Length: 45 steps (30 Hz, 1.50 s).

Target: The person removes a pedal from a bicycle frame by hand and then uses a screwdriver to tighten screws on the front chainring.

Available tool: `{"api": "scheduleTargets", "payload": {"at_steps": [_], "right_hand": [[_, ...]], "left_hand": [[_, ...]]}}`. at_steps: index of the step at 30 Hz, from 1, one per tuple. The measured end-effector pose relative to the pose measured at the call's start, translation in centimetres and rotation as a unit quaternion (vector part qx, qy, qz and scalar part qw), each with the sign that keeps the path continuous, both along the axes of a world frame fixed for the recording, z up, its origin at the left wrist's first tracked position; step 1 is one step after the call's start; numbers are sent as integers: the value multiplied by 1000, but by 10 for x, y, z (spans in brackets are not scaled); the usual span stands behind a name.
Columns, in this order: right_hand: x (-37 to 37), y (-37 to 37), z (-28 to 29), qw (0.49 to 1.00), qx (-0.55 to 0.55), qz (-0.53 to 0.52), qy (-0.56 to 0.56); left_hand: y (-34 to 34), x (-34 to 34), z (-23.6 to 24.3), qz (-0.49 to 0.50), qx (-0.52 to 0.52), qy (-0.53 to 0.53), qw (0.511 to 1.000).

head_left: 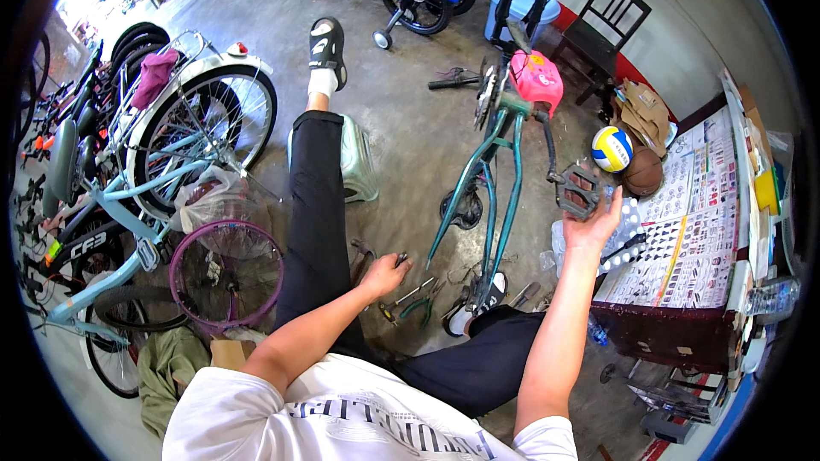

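Note:
My right hand (598,226) is raised at the right, its fingers around a black bicycle pedal (579,191). The pedal sits at the end of a dark crank arm (549,147) on a teal bicycle frame (515,179). The bare frame stands in front of me, its thin tubes running down toward my foot, with a chainring (489,90) on its left side. Low in the middle, my left hand (384,275) is closed, with a small dark metal piece showing at its fingertips; its kind I cannot make out. Pliers (417,311) and a screwdriver (415,292) lie on the floor just beyond it.
Bicycles (205,119) crowd the left, with a purple wheel rim (229,273) leaning near my leg. Right of the frame are a pink plastic piece (536,81), two balls (612,149) and a cabinet (666,333). A plastic stool (357,158) and a wooden chair (598,38) stand farther off.

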State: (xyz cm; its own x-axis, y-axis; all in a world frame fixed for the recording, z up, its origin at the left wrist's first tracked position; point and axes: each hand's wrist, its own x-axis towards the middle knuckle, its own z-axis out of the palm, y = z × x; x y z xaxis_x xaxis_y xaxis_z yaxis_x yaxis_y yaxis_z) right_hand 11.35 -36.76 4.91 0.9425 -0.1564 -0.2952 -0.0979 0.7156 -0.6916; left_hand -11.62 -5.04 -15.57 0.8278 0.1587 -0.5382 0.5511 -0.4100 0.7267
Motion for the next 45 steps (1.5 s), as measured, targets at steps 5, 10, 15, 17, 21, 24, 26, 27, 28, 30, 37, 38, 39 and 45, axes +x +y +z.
{"api": "scheduleTargets", "payload": {"at_steps": [5,10,15,17,21,24,26,27,28,30,37,38,39,45], "right_hand": [[1,3,-3,951,-271,-144,-23],[-9,5,0,872,-437,-172,-140],[-33,6,-14,760,-614,-114,-180],[-36,5,-26,744,-639,-90,-173],[-23,29,-28,700,-689,-19,-187],[13,74,-10,668,-713,6,-212],[49,107,-1,678,-698,16,-230],[68,119,0,688,-685,19,-237],[90,115,0,664,-713,15,-227],[126,130,-4,646,-734,24,-208],[173,111,-41,342,-912,24,-225],[169,113,-37,335,-912,29,-234],[167,117,-33,329,-912,34,-243],[175,104,-34,316,-923,53,-211]], "left_hand": [[6,-1,-11,36,-40,-16,998],[20,12,-32,41,-125,-3,991],[41,81,-5,7,-118,-46,992],[44,112,-16,-8,-113,-75,991],[60,150,-35,-82,-95,-87,988],[74,158,-44,-114,-66,-74,988],[75,170,-45,-138,-74,-73,985],[74,173,-45,-149,-79,-71,983],[70,177,-42,-160,-87,-87,979],[76,182,-38,-156,-72,-109,979],[104,195,-10,-120,-58,-95,987],[104,195,-10,-112,-61,-99,987],[105,196,-11,-103,-63,-103,987],[96,199,-14,-123,-88,-97,984]]}}
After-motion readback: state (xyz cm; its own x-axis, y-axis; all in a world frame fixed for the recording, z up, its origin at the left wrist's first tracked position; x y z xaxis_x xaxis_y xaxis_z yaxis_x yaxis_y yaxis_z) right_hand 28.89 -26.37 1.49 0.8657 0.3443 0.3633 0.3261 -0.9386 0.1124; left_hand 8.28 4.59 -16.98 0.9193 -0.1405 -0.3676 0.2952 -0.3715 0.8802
